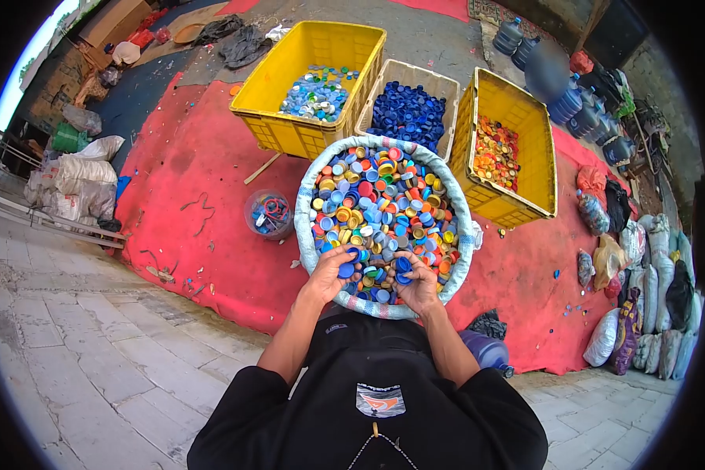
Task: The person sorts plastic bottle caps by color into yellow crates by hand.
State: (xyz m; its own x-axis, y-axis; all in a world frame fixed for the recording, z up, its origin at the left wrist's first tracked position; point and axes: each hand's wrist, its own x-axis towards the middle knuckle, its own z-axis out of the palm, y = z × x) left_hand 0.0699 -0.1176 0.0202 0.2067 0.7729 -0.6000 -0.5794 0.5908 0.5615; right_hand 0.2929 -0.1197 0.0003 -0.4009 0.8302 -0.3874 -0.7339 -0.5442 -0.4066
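A round basket with a pale cloth-wrapped rim [306,227] holds a heap of mixed bottle caps [376,196] in front of my body. Over its near part, my left hand [333,272] is closed on dark blue caps [347,270]. To the right of it, my right hand [419,283] grips more dark blue caps [403,266]. Beyond the basket, a white crate [452,117] contains dark blue caps. The yellow crate [270,74] at the left contains light blue, white and green caps; the yellow crate [536,149] at the right has orange, red and yellow ones.
A small clear bucket [268,214] with coloured items stands left of the basket on the red mat [180,164]. Near my right side lies a large blue bottle [486,350]. Filled sacks [658,290] are piled at the right, more bags [82,180] at the left.
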